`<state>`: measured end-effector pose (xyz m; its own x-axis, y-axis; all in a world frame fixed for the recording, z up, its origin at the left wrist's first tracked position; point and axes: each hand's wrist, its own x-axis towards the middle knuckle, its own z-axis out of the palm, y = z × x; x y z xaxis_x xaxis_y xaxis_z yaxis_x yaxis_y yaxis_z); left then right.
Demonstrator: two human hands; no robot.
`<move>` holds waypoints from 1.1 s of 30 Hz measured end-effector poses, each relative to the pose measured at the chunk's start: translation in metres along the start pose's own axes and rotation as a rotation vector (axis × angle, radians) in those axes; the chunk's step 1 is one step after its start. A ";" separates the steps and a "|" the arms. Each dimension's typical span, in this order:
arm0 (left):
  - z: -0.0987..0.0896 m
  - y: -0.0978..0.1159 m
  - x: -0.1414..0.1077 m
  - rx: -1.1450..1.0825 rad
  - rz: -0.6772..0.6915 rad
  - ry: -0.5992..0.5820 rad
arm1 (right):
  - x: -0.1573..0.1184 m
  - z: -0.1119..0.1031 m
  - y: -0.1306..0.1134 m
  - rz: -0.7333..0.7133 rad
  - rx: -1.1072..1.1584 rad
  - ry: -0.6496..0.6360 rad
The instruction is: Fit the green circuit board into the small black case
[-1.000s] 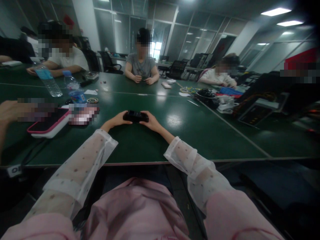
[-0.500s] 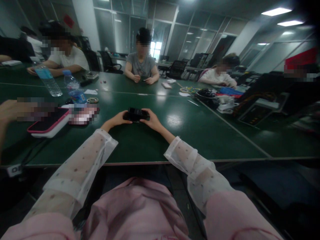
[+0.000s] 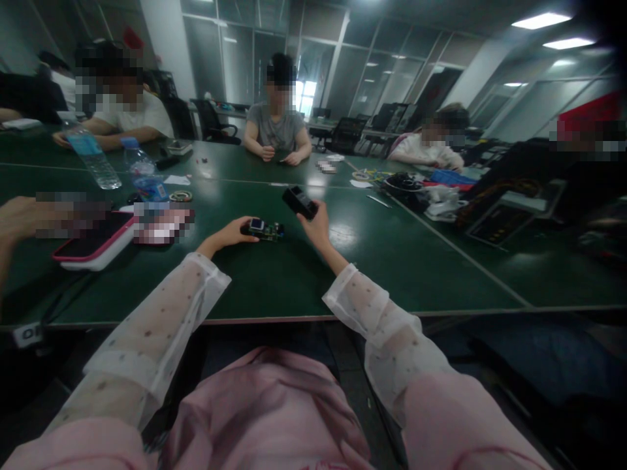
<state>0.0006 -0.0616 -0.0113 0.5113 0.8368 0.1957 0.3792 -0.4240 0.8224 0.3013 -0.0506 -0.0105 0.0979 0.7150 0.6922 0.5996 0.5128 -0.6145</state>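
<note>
My left hand (image 3: 235,234) is closed around the left end of a small electronic device with a bare green circuit board (image 3: 267,229). A small square dark screen with a pale edge shows on the board's left part. To the upper right, my right hand (image 3: 317,225) grips a black plastic cover (image 3: 300,202) by its right end, tilted and held above the table. The cover and the board are apart. Both hands are over the green table (image 3: 274,287).
On the left, another person's hand (image 3: 24,219) is near a pink-edged phone (image 3: 93,238) on a white box. Two plastic bottles, one a water bottle (image 3: 95,156), stand beyond. A pen (image 3: 379,202) and a pile of cables (image 3: 406,184) lie to the right. Several people sit around the table.
The black cover has come off the device, baring the green board. My right hand has carried it up and to the right. My left hand has stayed in place holding the device.
</note>
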 end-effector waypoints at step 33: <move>0.003 0.001 -0.001 -0.027 0.008 0.003 | -0.009 0.003 0.014 0.224 -0.395 -0.086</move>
<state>0.0028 -0.0638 -0.0122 0.5119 0.8345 0.2038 0.3543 -0.4212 0.8349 0.3062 -0.0481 -0.0266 0.2034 0.8331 0.5143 0.8296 0.1323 -0.5425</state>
